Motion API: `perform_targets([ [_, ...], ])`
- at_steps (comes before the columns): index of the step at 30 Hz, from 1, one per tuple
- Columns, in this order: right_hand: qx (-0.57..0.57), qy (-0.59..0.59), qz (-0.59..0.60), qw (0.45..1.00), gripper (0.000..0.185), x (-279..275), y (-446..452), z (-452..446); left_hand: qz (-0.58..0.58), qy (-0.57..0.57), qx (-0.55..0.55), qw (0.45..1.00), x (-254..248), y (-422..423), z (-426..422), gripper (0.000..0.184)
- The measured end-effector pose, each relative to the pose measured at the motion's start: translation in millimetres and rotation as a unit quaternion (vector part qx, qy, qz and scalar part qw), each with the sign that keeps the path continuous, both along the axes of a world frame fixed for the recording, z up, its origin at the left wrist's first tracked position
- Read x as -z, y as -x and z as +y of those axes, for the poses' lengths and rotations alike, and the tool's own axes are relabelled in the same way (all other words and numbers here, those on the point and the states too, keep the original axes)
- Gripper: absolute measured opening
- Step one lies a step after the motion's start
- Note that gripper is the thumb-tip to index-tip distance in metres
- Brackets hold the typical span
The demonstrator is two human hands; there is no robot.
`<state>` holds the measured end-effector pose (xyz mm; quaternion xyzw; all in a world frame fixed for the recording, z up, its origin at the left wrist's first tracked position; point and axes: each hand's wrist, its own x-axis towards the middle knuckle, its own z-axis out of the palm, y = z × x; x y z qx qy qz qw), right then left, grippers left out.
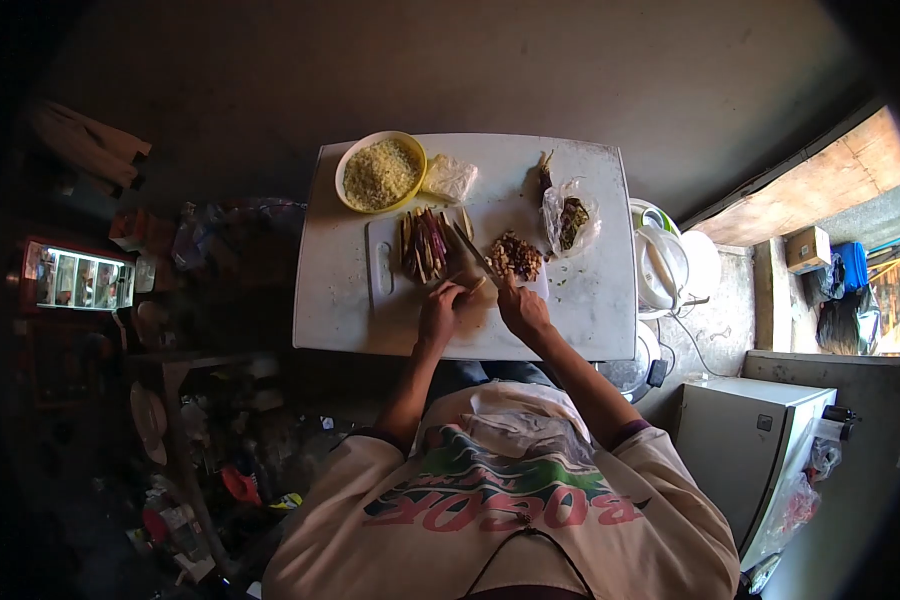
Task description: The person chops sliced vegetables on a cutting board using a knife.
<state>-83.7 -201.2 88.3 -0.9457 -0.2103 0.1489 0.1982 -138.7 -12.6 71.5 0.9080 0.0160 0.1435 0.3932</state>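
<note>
A knife is gripped in my right hand, its blade slanting up and left across the white cutting board. My left hand rests at the board's near edge with its fingers curled together. A small pale piece shows by its fingertips, too small to name. Long purple-and-pale strips, looking like cut eggplant, lie in a bundle on the board's left side. To the right of the blade sits a heap of small chopped pieces, pale with dark skin.
A yellow bowl of pale grated or grain-like food stands at the table's back left, beside a knotted clear plastic bag. Back right on the white table lie a whole dark eggplant and an open plastic bag holding green-brown bits.
</note>
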Motion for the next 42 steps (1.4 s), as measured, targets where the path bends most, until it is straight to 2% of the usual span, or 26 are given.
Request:
perform_targets([
  [6, 0.023, -0.038, 0.053, 0.998, 0.042, -14.8, 29.9, -18.5, 0.03, 0.009, -0.013, 0.999, -9.4, -4.9, -6.9, 0.015],
  [8, 0.021, -0.009, -0.012, 1.0, 0.042, -1.9, 43.4, -23.6, 0.025, -0.009, -0.013, 1.0, -7.4, -6.5, -7.9, 0.015],
  [11, 0.025, -0.015, -0.001, 1.0, 0.038, 8.9, 40.6, -17.4, 0.07, 0.027, -0.007, 0.997, -10.3, -7.2, -9.2, 0.015],
  [13, 0.021, -0.024, 0.003, 0.999, 0.038, 21.3, 32.6, -8.4, 0.052, 0.022, 0.002, 0.998, -9.8, -5.8, -8.6, 0.016],
  [15, 0.021, -0.102, -0.097, 0.99, 0.036, 25.5, 18.3, 0.2, 0.03, 0.013, 0.01, 0.999, -6.7, -5.2, -8.5, 0.016],
  [18, 0.011, -0.064, -0.062, 0.996, 0.031, 16.1, -1.6, 6.4, -0.006, -0.015, 0.009, 1.0, -1.9, -8.2, -4.2, 0.014],
  [19, 0.009, -0.083, -0.099, 0.992, 0.027, 11.4, 0.7, 4.8, -0.015, -0.029, 0.003, 0.999, -1.5, -7.3, -3.9, 0.013],
  [20, 0.008, -0.082, -0.098, 0.992, 0.027, 7.0, 3.6, 2.0, -0.014, -0.028, 0.002, 1.0, -0.3, -6.5, -4.3, 0.013],
  [22, 0.018, -0.091, -0.019, 0.996, 0.031, -9.3, 8.4, -5.4, 0.034, 0.025, 0.005, 0.999, -13.7, -8.3, -9.5, 0.013],
  [25, 0.019, -0.054, 0.028, 0.998, 0.031, -15.4, 22.3, -17.7, 0.037, 0.021, -0.001, 0.999, -9.9, -9.9, -9.0, 0.013],
  [30, 0.045, -0.046, 0.026, 0.998, 0.024, -2.2, 41.3, -14.3, 0.034, 0.02, 0.001, 0.999, -6.7, -9.4, -8.5, 0.016],
  [33, 0.032, -0.06, 0.027, 0.997, 0.039, 18.5, 28.6, -1.6, 0.031, 0.02, 0.005, 0.999, -6.4, -8.1, -10.5, 0.018],
  [34, 0.036, -0.061, 0.028, 0.997, 0.039, 25.3, 25.3, -0.4, 0.023, 0.015, 0.009, 1.0, -3.0, -6.5, -10.5, 0.02],
  [36, 0.016, -0.059, -0.077, 0.995, 0.042, 33.5, 10.7, 5.6, -0.011, -0.013, 0.011, 1.0, 0.3, -6.9, -8.0, 0.016],
  [37, 0.022, -0.028, -0.011, 0.999, 0.047, 26.9, 1.6, 7.4, -0.042, -0.038, 0.008, 0.998, 0.9, -6.2, -6.0, 0.012],
  [39, 0.024, -0.052, -0.023, 0.998, 0.048, 62.2, -3.6, 0.2, -0.018, -0.007, 0.008, 1.0, -11.5, -5.0, -9.4, 0.012],
  [41, 0.028, -0.064, -0.023, 0.997, 0.047, 72.8, -4.7, -5.1, 0.004, 0.027, 0.005, 1.0, -19.0, -8.8, -12.9, 0.012],
  [42, 0.026, -0.063, -0.023, 0.997, 0.047, 54.7, 0.1, -6.2, 0.024, 0.023, 0.004, 0.999, -18.1, -11.2, -12.8, 0.016],
])
